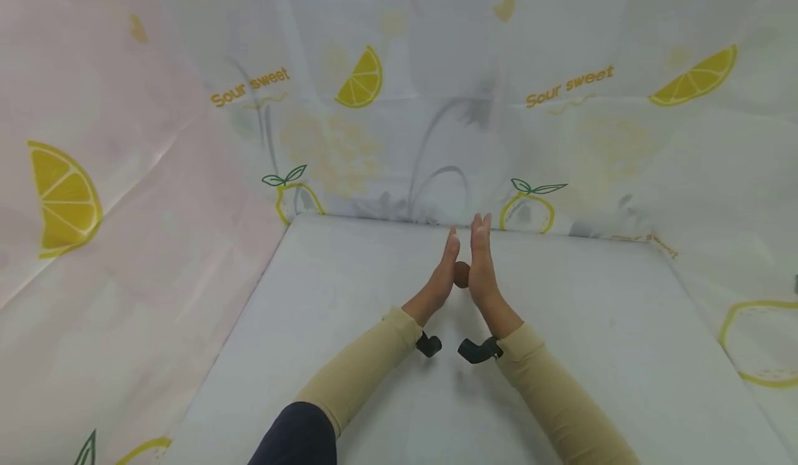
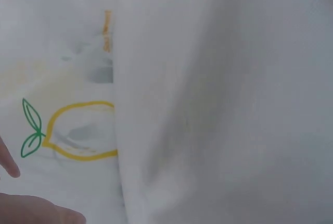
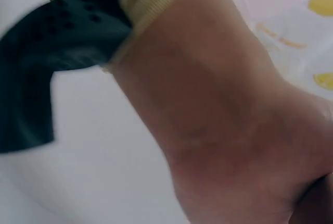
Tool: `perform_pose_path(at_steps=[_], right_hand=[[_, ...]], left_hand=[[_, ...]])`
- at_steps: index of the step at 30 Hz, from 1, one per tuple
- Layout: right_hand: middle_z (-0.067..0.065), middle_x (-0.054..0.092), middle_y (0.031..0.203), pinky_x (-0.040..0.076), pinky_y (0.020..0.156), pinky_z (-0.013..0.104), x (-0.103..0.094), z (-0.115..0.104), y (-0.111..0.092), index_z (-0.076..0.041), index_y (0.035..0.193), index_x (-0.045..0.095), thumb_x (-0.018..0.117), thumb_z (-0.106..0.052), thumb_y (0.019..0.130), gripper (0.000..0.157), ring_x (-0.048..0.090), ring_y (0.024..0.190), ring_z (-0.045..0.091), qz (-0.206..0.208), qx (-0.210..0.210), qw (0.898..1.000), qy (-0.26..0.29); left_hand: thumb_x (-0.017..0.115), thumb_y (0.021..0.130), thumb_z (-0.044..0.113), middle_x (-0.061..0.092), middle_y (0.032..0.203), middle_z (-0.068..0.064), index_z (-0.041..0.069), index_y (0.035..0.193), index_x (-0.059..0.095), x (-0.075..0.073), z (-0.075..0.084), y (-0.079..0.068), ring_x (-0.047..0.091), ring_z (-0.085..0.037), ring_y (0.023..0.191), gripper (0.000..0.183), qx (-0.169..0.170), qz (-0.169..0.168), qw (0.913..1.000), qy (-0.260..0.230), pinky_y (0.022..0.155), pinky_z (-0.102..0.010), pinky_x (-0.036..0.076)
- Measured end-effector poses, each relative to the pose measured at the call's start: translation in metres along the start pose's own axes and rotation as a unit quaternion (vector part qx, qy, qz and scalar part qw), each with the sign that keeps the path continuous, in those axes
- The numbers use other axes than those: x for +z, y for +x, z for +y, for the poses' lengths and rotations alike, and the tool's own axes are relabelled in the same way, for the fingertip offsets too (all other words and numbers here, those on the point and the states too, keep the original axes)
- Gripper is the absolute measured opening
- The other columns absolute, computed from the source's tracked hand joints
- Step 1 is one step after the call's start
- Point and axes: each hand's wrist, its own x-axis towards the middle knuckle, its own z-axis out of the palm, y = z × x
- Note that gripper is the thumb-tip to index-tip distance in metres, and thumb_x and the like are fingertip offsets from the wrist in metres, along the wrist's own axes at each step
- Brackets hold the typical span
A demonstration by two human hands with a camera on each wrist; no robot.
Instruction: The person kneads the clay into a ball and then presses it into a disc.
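A small, round brown ball (image 1: 461,275) sits between my two palms in the head view. My left hand (image 1: 442,271) is on its left side, fingers straight and pointing away from me. From the other side my right hand (image 1: 483,264) faces it, also straight-fingered, with its palm against the ball. The fingertips of both hands lean toward each other, a narrow gap between them. Part of a hand (image 2: 36,211) shows at the lower left of the left wrist view. A bare wrist (image 3: 208,94) fills much of the right wrist view.
Beneath my forearms lies a white tabletop (image 1: 349,271). A lemon-printed sheet (image 1: 399,139) rises behind it and along both sides. Dark curved mounts (image 1: 480,351) stick out at both wrists, facing each other below the hands.
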Motion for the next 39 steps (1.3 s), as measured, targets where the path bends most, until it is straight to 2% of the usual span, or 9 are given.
perform_pose_path(at_steps=[6, 12, 15, 20, 22, 27, 30, 34, 39], right_hand=[[-0.003, 0.004, 0.171, 0.0, 0.125, 0.039, -0.007, 0.01, 0.014, -0.018, 0.163, -0.013, 0.015, -0.048, 0.11, 0.067, 0.004, 0.155, 0.009, 0.027, -0.004, 0.999, -0.024], [0.0, 0.0, 0.171, -0.002, 0.124, 0.036, -0.016, 0.03, 0.016, -0.015, 0.162, -0.014, 0.013, -0.053, 0.109, 0.07, -0.003, 0.154, 0.009, 0.03, 0.049, 0.998, -0.035], [0.003, -0.003, 0.171, -0.002, 0.125, 0.037, -0.017, 0.034, 0.009, -0.012, 0.162, -0.013, 0.01, -0.05, 0.11, 0.068, -0.004, 0.155, 0.012, 0.013, 0.073, 0.997, -0.028], [0.003, 0.0, 0.171, -0.002, 0.125, 0.043, -0.005, 0.041, -0.005, -0.015, 0.162, -0.012, 0.01, -0.047, 0.11, 0.066, -0.002, 0.156, 0.015, -0.002, 0.061, 0.998, -0.02], [0.003, 0.002, 0.171, -0.001, 0.125, 0.043, 0.001, 0.04, -0.012, -0.016, 0.162, -0.014, 0.012, -0.049, 0.109, 0.067, 0.0, 0.156, 0.015, -0.004, 0.041, 0.999, -0.012], [0.008, 0.004, 0.171, -0.001, 0.125, 0.043, 0.011, 0.028, -0.02, -0.01, 0.162, -0.013, 0.017, -0.053, 0.109, 0.075, 0.001, 0.156, 0.019, -0.01, -0.004, 1.0, -0.002], [0.007, 0.005, 0.171, -0.002, 0.125, 0.044, 0.012, 0.02, -0.02, -0.009, 0.162, -0.012, 0.018, -0.05, 0.109, 0.073, 0.0, 0.156, 0.016, -0.008, -0.022, 1.0, -0.011], [0.004, 0.005, 0.171, -0.003, 0.125, 0.042, 0.007, 0.011, -0.013, -0.012, 0.162, -0.012, 0.017, -0.038, 0.11, 0.065, 0.001, 0.155, 0.012, 0.008, -0.028, 0.999, -0.012], [0.005, 0.002, 0.171, -0.003, 0.125, 0.043, -0.002, -0.006, -0.005, -0.009, 0.162, -0.014, 0.016, -0.031, 0.11, 0.063, -0.003, 0.156, 0.015, 0.021, -0.009, 1.0, -0.018]], left_hand=[[0.007, 0.103, 0.068, -0.005, 0.17, 0.008, 0.02, 0.165, -0.003, 0.004, 0.002, -0.008, -0.007, -0.009, 0.154, 0.079, -0.015, -0.018, 0.9996, -0.012, 0.124, -0.046, -0.001], [0.005, 0.099, 0.074, -0.006, 0.17, 0.005, 0.015, 0.164, -0.004, 0.006, 0.009, -0.011, -0.008, -0.008, 0.154, 0.089, 0.014, -0.033, 0.9992, -0.02, 0.124, -0.042, -0.001], [0.005, 0.097, 0.077, -0.007, 0.17, 0.002, 0.012, 0.164, -0.004, 0.004, 0.016, -0.008, -0.008, -0.01, 0.154, 0.094, 0.027, -0.024, 0.999, -0.027, 0.124, -0.04, 0.001], [0.01, 0.102, 0.07, -0.003, 0.171, 0.002, 0.014, 0.165, -0.001, 0.001, 0.018, 0.002, -0.004, -0.011, 0.155, 0.084, 0.033, 0.004, 0.9983, -0.048, 0.125, -0.039, 0.003], [0.012, 0.105, 0.065, -0.002, 0.171, 0.003, 0.016, 0.165, 0.0, 0.0, 0.015, 0.005, -0.004, -0.012, 0.155, 0.079, 0.031, 0.012, 0.9984, -0.045, 0.125, -0.041, 0.002], [0.014, 0.106, 0.059, -0.004, 0.171, 0.001, 0.02, 0.165, 0.0, -0.004, 0.008, 0.005, -0.005, -0.017, 0.156, 0.072, 0.003, 0.023, 0.9996, -0.019, 0.124, -0.048, -0.001], [0.014, 0.107, 0.058, -0.003, 0.171, 0.0, 0.02, 0.165, 0.0, -0.004, 0.003, 0.002, -0.004, -0.018, 0.156, 0.071, -0.008, 0.024, 0.9994, -0.023, 0.124, -0.049, 0.0], [0.012, 0.106, 0.06, -0.002, 0.171, 0.002, 0.02, 0.165, 0.0, -0.001, 0.001, -0.003, -0.004, -0.016, 0.156, 0.072, -0.01, 0.008, 0.9997, -0.023, 0.124, -0.048, 0.001], [0.009, 0.102, 0.07, -0.002, 0.17, 0.008, 0.023, 0.165, 0.0, 0.006, 0.0, -0.008, -0.004, -0.01, 0.155, 0.08, -0.022, -0.011, 0.9994, -0.024, 0.124, -0.046, 0.0]])
